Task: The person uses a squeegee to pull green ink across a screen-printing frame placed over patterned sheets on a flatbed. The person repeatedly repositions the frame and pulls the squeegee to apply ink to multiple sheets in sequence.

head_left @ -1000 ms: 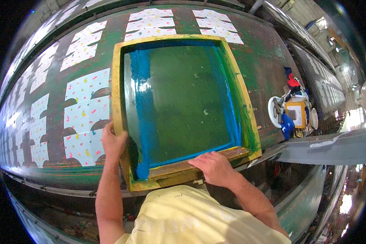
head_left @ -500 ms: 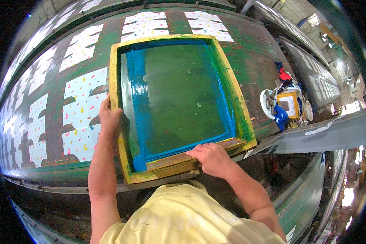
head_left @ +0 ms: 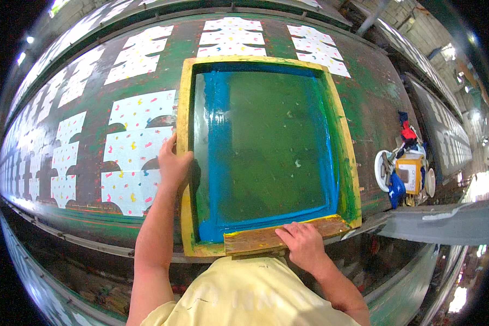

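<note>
A yellow-framed printing screen lies on the long green table, with dark green mesh and blue ink along its sides and near edge. My left hand is closed round the left side of the frame. My right hand grips a wooden squeegee lying along the screen's near edge, fingers bent over its top. To the left of the screen are white cut fabric pieces with small coloured figures; more such pieces lie in rows along the far side.
At the right end stand a white tub, an orange box and blue and red cloths. A grey rail runs past the near right corner. Further tables with pieces stand beyond.
My view has shifted, so the table appears further right. My left hand has slid up the frame's side since a second ago. The squeegee has tilted slightly toward me under my right hand.
</note>
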A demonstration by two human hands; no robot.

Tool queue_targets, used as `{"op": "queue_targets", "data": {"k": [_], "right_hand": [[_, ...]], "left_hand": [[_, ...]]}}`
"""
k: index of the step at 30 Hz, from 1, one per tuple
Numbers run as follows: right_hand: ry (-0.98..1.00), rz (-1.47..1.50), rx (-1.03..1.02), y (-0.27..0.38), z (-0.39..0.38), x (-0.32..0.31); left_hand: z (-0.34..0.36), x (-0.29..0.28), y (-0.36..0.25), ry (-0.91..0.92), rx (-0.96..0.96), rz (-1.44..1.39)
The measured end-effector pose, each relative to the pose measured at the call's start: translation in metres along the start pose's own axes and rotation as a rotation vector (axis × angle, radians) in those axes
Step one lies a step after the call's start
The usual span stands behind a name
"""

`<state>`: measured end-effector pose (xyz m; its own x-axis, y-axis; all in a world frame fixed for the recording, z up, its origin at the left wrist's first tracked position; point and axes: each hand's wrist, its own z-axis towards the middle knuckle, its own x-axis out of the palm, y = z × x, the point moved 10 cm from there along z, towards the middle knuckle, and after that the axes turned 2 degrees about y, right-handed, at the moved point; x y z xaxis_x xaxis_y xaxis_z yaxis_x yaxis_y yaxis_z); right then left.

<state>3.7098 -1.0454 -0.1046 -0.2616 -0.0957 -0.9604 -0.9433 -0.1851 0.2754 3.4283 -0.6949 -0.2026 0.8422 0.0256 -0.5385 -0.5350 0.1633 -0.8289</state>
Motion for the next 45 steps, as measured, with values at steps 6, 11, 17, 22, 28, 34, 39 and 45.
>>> {"op": "queue_targets", "data": {"k": [6,11,17,22,28,34,39,45], "right_hand": [[-0.042,-0.063,-0.067,0.0,0.014,0.003],[0.007,-0.049,-0.098,-0.008,0.033,0.004],[-0.098,-0.145,-0.138,-0.009,0.061,-0.002],[-0.153,-0.096,-0.094,-0.049,0.127,-0.006],[-0.184,-0.165,-0.096,-0.121,0.253,-0.02],[-0.248,-0.239,-0.081,-0.192,0.382,-0.042],[-0.153,-0.213,0.012,-0.246,0.463,-0.061],[-0.165,-0.241,0.07,-0.283,0.499,-0.077]], "left_hand": [[0.0,-0.001,-0.004,-0.008,0.046,0.038],[-0.001,-0.004,-0.015,-0.03,0.104,0.12],[-0.001,-0.002,-0.007,-0.034,0.033,0.002],[-0.004,-0.005,-0.014,-0.039,0.055,0.069],[-0.007,-0.006,-0.018,-0.058,0.057,0.064],[-0.012,-0.011,-0.027,-0.128,0.117,0.209],[-0.012,-0.013,-0.036,-0.149,0.114,0.28],[-0.013,-0.013,-0.035,-0.137,0.073,0.295]]}}
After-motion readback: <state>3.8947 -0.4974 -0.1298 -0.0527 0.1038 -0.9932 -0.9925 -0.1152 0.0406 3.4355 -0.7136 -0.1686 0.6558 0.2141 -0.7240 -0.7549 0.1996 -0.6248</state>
